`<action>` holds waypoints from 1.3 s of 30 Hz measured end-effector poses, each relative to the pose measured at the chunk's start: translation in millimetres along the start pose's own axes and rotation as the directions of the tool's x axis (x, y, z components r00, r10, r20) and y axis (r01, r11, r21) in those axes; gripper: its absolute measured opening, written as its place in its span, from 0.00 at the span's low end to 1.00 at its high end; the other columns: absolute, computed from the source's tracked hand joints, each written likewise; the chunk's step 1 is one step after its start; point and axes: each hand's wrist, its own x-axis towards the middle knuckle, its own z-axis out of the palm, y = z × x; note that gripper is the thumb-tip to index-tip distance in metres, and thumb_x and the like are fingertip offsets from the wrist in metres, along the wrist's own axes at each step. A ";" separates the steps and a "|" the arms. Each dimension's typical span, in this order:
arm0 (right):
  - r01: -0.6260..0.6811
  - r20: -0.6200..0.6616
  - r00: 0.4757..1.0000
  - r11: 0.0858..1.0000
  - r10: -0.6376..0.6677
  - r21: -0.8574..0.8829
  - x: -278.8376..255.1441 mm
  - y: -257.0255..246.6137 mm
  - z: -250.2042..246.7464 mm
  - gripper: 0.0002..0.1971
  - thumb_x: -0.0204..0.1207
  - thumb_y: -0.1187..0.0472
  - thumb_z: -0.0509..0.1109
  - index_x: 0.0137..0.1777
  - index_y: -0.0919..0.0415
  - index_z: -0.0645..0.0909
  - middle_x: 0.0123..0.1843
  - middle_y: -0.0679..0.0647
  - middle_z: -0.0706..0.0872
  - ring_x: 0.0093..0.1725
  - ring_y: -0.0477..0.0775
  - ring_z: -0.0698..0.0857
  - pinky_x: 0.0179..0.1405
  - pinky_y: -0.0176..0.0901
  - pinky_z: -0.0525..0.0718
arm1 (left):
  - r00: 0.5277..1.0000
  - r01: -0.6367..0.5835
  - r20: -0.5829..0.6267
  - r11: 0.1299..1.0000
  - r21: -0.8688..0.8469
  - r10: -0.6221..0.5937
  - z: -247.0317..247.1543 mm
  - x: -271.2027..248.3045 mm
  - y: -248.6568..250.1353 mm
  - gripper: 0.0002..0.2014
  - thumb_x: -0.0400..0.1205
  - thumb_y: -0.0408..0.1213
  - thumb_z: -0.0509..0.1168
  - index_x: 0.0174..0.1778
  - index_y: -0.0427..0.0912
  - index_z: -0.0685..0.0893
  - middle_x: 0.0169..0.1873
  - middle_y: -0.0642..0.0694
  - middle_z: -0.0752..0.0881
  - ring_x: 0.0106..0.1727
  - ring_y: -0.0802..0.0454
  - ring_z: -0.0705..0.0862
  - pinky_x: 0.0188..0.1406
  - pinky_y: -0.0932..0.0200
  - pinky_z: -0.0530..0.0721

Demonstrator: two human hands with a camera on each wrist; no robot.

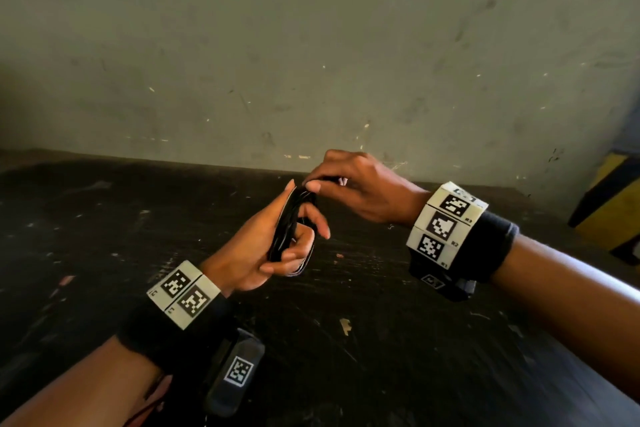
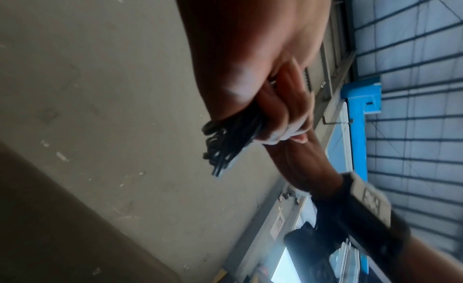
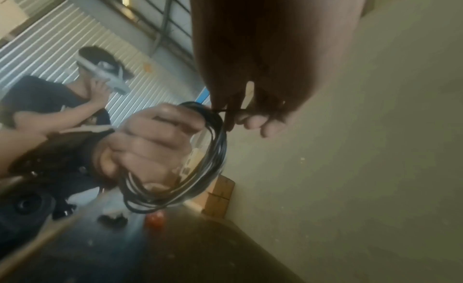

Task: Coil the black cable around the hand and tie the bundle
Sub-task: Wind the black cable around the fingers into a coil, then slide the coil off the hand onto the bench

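Both forearms enter from the lower corners of the head view, each with a black wrist band (image 1: 162,333) carrying white coded marker blocks (image 1: 446,222).

Black cable (image 1: 292,225): at frame centre, coiled in several loops into a bundle held above the dark table (image 1: 381,357). In the right wrist view the loops form an oval ring (image 3: 215,158) standing beside the left fist.

Left hand (image 1: 263,246): fingers curled through the coil, thumb upright along its outer side; it grips the bundle. Left wrist view shows the strands (image 2: 230,140) fanning out from under the closed fingers (image 2: 288,117).

Right hand (image 1: 356,187): upper centre-right, just above the coil top. Thumb and forefinger pinch a cable strand at the top of the loops; a thin black strand runs between the fingertips (image 3: 248,121) in the right wrist view.

Surroundings: grey scuffed wall (image 1: 311,45) behind the table; yellow-and-black striped block (image 1: 613,198) at right edge. Another person (image 3: 45,101) in a dark shirt appears at upper left of the right wrist view.
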 end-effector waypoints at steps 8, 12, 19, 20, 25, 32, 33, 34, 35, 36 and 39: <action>-0.186 -0.125 0.937 0.768 0.327 0.613 -5.7 -22.2 47.2 0.22 0.86 0.58 0.55 0.37 0.77 0.75 0.33 0.65 0.78 0.33 0.57 0.73 0.37 0.58 0.78 | 0.982 0.010 0.183 0.947 -0.321 0.052 -2.6 -1.7 8.1 0.29 0.83 0.56 0.48 0.34 0.35 0.80 0.13 0.49 0.61 0.09 0.56 0.57 0.08 0.69 0.55; -0.213 -0.164 0.889 0.703 0.428 0.678 -3.2 -22.4 62.8 0.23 0.86 0.52 0.54 0.38 0.71 0.76 0.33 0.65 0.78 0.32 0.61 0.75 0.36 0.57 0.78 | 0.992 -0.023 0.103 0.925 -0.379 0.067 -0.7 -2.5 4.2 0.29 0.84 0.56 0.47 0.32 0.36 0.79 0.13 0.48 0.61 0.10 0.56 0.56 0.08 0.67 0.54; -0.225 -0.359 0.826 0.838 0.435 0.498 -11.8 -11.8 69.7 0.20 0.86 0.54 0.53 0.37 0.65 0.75 0.29 0.58 0.80 0.27 0.55 0.79 0.29 0.49 0.78 | 0.908 -0.161 -0.406 0.982 -0.101 0.107 17.4 4.2 -6.0 0.29 0.85 0.57 0.45 0.31 0.39 0.78 0.12 0.49 0.65 0.14 0.53 0.68 0.19 0.60 0.61; -0.222 -0.372 0.827 0.853 0.421 0.472 -13.7 -6.9 68.6 0.19 0.86 0.54 0.54 0.37 0.64 0.75 0.29 0.59 0.80 0.27 0.56 0.79 0.29 0.50 0.78 | 0.880 -0.152 -0.460 0.987 -0.046 0.114 17.8 7.2 -6.9 0.28 0.85 0.56 0.46 0.32 0.40 0.78 0.13 0.50 0.65 0.17 0.52 0.68 0.22 0.59 0.64; -0.240 -0.291 0.851 0.817 0.438 0.525 -24.5 8.0 67.0 0.22 0.85 0.50 0.54 0.38 0.65 0.77 0.27 0.54 0.79 0.24 0.48 0.78 0.27 0.41 0.78 | 0.755 -0.212 -0.642 0.976 -0.045 0.134 28.4 26.7 -14.4 0.22 0.85 0.48 0.53 0.26 0.43 0.72 0.11 0.54 0.62 0.11 0.58 0.61 0.13 0.63 0.56; -0.282 -0.147 0.889 0.772 0.433 0.570 -45.7 25.5 74.8 0.24 0.83 0.47 0.55 0.38 0.68 0.77 0.29 0.60 0.82 0.28 0.63 0.82 0.29 0.54 0.82 | 0.663 -0.179 -0.736 0.984 0.024 0.138 40.3 34.0 -44.9 0.23 0.85 0.46 0.54 0.25 0.42 0.76 0.13 0.51 0.65 0.16 0.54 0.67 0.22 0.59 0.68; -0.280 -0.125 0.903 0.783 0.412 0.556 -49.5 28.2 76.5 0.23 0.83 0.47 0.55 0.39 0.67 0.77 0.30 0.60 0.82 0.28 0.61 0.83 0.30 0.54 0.82 | 0.646 -0.129 -0.752 0.990 0.062 0.131 39.8 33.6 -48.1 0.23 0.85 0.46 0.54 0.25 0.41 0.79 0.14 0.48 0.69 0.19 0.52 0.72 0.29 0.56 0.71; -0.276 -0.099 0.916 0.791 0.389 0.546 -54.9 31.7 80.1 0.23 0.83 0.47 0.55 0.39 0.66 0.78 0.31 0.59 0.83 0.29 0.59 0.83 0.30 0.53 0.82 | 0.625 -0.065 -0.771 0.992 0.105 0.123 39.9 32.8 -52.3 0.23 0.85 0.45 0.55 0.27 0.40 0.82 0.17 0.45 0.73 0.22 0.50 0.76 0.35 0.53 0.74; -0.267 -0.087 0.928 0.808 0.363 0.526 -59.8 34.9 83.9 0.23 0.83 0.47 0.55 0.40 0.65 0.78 0.32 0.58 0.84 0.30 0.57 0.84 0.31 0.51 0.82 | 0.602 0.007 -0.790 0.989 0.147 0.113 40.1 32.3 -54.5 0.23 0.85 0.45 0.55 0.29 0.39 0.84 0.21 0.42 0.78 0.26 0.48 0.80 0.40 0.50 0.76; -0.252 -0.075 0.941 0.829 0.331 0.499 -65.8 37.9 90.8 0.22 0.83 0.46 0.55 0.40 0.64 0.79 0.33 0.58 0.85 0.31 0.56 0.84 0.31 0.50 0.81 | 0.570 0.071 -0.815 0.982 0.174 0.103 42.4 31.3 -57.8 0.21 0.85 0.44 0.56 0.33 0.38 0.86 0.25 0.38 0.82 0.29 0.47 0.83 0.43 0.50 0.78; -0.202 0.007 0.976 0.884 0.220 0.423 -85.5 38.1 118.6 0.22 0.83 0.45 0.54 0.40 0.62 0.77 0.33 0.57 0.86 0.30 0.56 0.85 0.31 0.50 0.82 | 0.462 0.249 -0.883 0.943 0.221 0.085 52.3 28.0 -74.8 0.20 0.84 0.45 0.57 0.33 0.37 0.84 0.24 0.39 0.83 0.26 0.49 0.84 0.31 0.59 0.81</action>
